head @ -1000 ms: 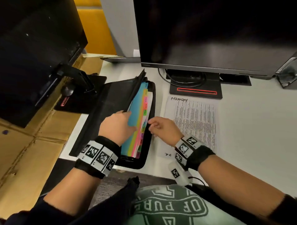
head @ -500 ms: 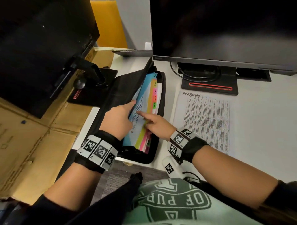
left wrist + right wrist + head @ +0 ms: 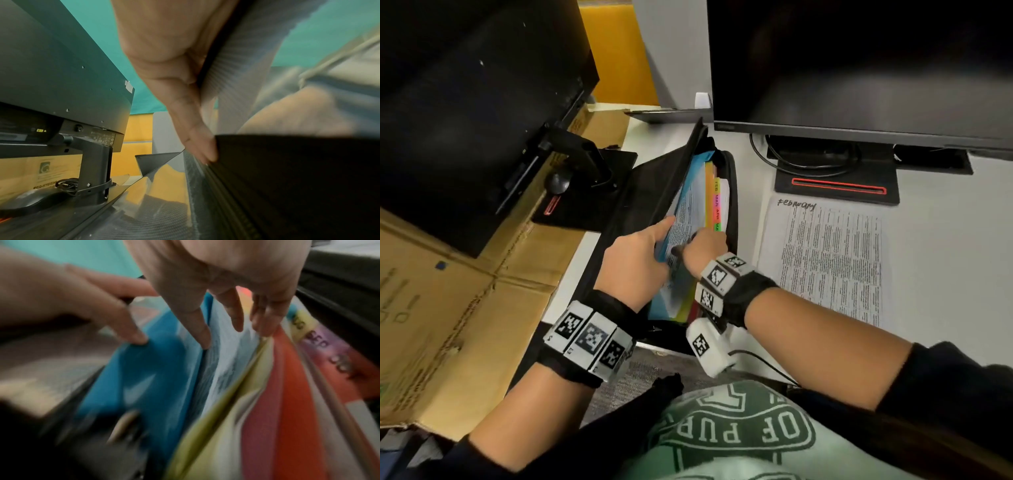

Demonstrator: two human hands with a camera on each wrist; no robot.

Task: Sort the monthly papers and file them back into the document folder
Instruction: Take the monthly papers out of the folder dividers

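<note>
A black document folder [image 3: 733, 205] lies open on the white desk [image 3: 945, 274], its coloured dividers bearing month tabs [image 3: 716, 202]. My left hand [image 3: 637, 260] holds the cover [image 3: 287, 178] and the blue divider [image 3: 695, 169] back to the left, thumb [image 3: 195, 129] outside and fingers [image 3: 127, 327] on the blue divider [image 3: 148, 378]. My right hand [image 3: 702, 246] reaches into the gap. Its straight fingers [image 3: 236, 318] press a printed sheet [image 3: 226, 361] between the blue and yellow dividers. A sheet headed "February" [image 3: 832, 260] lies flat to the folder's right.
A large dark monitor [image 3: 859, 68] on a stand [image 3: 835, 185] with a cable [image 3: 801, 161] fills the back of the desk. A second monitor [image 3: 465, 102] hangs over a cardboard box [image 3: 448, 308] on the left.
My right hand has moved from the folder's right edge into the gap behind the blue divider, and the printed sheet sits deeper. My left hand keeps the divider pulled back.
</note>
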